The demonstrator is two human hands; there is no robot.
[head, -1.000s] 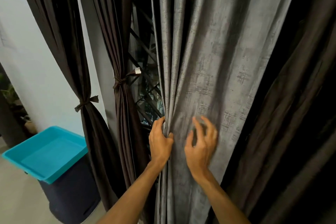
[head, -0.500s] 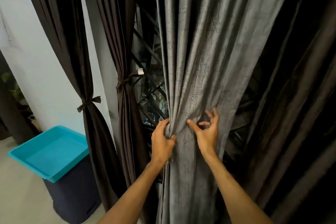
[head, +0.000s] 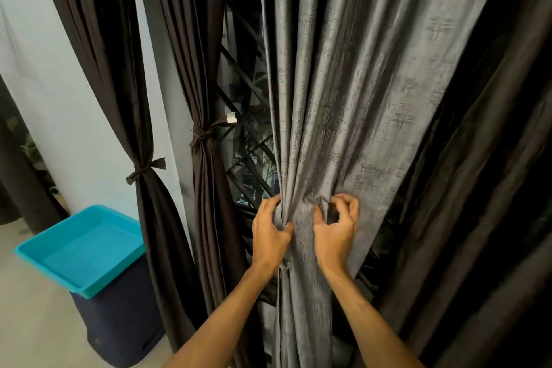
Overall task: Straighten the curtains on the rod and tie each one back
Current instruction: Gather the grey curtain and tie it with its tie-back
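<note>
As we looked down through the head camera, our left hand (head: 270, 233) gripped the bunched left edge of the grey curtain (head: 358, 84) at the centre, while our right hand (head: 336, 228), fingers curled, pinched a fold just beside it. We judged the job roughly half done: the far-left dark curtain (head: 98, 54) and the second dark curtain (head: 194, 39) hung knotted with ties, but the grey one was untied and the right-hand dark curtain (head: 493, 158) hung loose. The rod was cut off above, and we saw no tie for the grey cloth.
</note>
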